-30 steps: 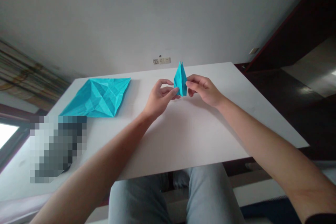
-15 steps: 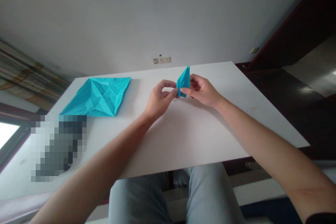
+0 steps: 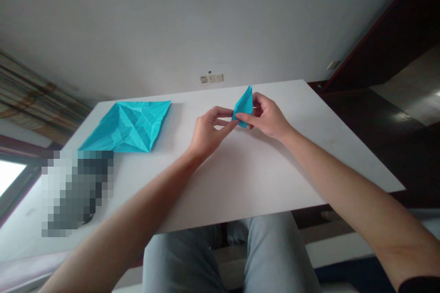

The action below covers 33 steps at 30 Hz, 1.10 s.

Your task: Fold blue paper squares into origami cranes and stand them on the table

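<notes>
My left hand (image 3: 211,130) and my right hand (image 3: 266,116) hold a small folded piece of turquoise origami paper (image 3: 244,107) in the air above the white table (image 3: 240,178). The left fingertips pinch its lower left side. The right thumb and fingers grip its right side and hide part of it. Its pointed tip leans up and to the right. To the left, a larger creased turquoise paper diamond (image 3: 127,127) lies flat on the table, apart from both hands.
A pixelated, blurred object (image 3: 75,192) covers the table's left front area, close to the paper diamond. A wall outlet strip (image 3: 211,78) sits on the wall behind the table. My knees in light jeans (image 3: 268,256) show below the front edge.
The folded paper has tilted further to the right and looks flatter. My left fingers have shifted onto its lower left side. The paper diamond has not moved.
</notes>
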Motion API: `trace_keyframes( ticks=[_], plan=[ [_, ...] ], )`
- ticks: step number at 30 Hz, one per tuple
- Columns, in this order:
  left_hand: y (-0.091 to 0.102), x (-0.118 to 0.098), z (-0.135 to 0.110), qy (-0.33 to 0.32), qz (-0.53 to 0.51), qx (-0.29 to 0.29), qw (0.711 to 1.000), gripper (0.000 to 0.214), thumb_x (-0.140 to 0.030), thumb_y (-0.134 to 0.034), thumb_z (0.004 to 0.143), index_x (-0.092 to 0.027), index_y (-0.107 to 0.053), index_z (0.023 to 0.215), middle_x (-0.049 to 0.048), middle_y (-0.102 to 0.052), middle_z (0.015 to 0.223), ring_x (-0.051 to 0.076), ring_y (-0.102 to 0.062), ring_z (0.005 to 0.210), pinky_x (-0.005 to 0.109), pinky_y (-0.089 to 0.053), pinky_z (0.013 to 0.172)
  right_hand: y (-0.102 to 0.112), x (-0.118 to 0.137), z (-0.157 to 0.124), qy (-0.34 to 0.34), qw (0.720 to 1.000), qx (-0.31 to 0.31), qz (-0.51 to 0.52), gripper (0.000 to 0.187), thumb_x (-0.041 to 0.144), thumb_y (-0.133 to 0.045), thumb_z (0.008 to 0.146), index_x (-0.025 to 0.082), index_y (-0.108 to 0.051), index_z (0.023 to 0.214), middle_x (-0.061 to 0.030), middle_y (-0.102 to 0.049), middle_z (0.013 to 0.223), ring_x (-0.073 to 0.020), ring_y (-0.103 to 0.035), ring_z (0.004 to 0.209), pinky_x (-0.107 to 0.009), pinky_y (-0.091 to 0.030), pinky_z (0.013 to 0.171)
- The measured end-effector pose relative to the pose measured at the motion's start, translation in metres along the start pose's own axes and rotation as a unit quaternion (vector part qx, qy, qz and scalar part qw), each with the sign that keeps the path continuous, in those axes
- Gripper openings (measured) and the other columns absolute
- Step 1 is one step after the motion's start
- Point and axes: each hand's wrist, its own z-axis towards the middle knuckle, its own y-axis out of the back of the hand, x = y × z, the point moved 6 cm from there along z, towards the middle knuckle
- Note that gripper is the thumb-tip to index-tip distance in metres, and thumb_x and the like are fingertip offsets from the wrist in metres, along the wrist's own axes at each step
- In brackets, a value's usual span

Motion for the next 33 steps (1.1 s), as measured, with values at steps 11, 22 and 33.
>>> trace_keyframes(
  ticks=[11, 22, 33],
  plan=[
    [-0.002, 0.013, 0.005, 0.014, -0.112, 0.000, 0.994, 0.058, -0.067, -0.099, 0.089, -0.021, -0.062, 0.090, 0.0050, -0.086, 0.087, 0.020, -0.085, 0.085, 0.033, -0.066, 0.085, -0.003, 0.010, 0.000, 0.054, 0.998, -0.002, -0.012, 0.056, 0.062, -0.105, 0.079, 0.026, -0.072, 0.108, -0.0046, -0.074, 0.114, -0.0195, -0.073, 0.090, -0.025, -0.055, 0.053],
    [-0.005, 0.019, 0.009, 0.031, -0.175, 0.023, 0.984, 0.061, -0.067, -0.098, 0.090, -0.021, -0.069, 0.119, 0.0039, -0.084, 0.098, 0.021, -0.088, 0.092, 0.035, -0.070, 0.089, -0.006, 0.005, 0.003, 0.039, 0.997, 0.046, 0.045, 0.057, 0.072, -0.095, 0.091, 0.026, -0.063, 0.102, -0.0005, -0.076, 0.095, -0.0163, -0.073, 0.080, -0.030, -0.062, 0.068],
    [-0.009, 0.020, 0.011, 0.009, -0.185, 0.040, 0.982, 0.057, -0.056, -0.102, 0.089, -0.024, -0.066, 0.120, 0.0041, -0.085, 0.108, 0.021, -0.088, 0.093, 0.032, -0.069, 0.085, -0.004, 0.004, -0.001, 0.021, 0.998, 0.029, 0.060, 0.059, 0.062, -0.096, 0.094, 0.034, -0.058, 0.129, 0.0050, -0.070, 0.096, -0.0159, -0.074, 0.068, -0.028, -0.063, 0.051]
  ],
)
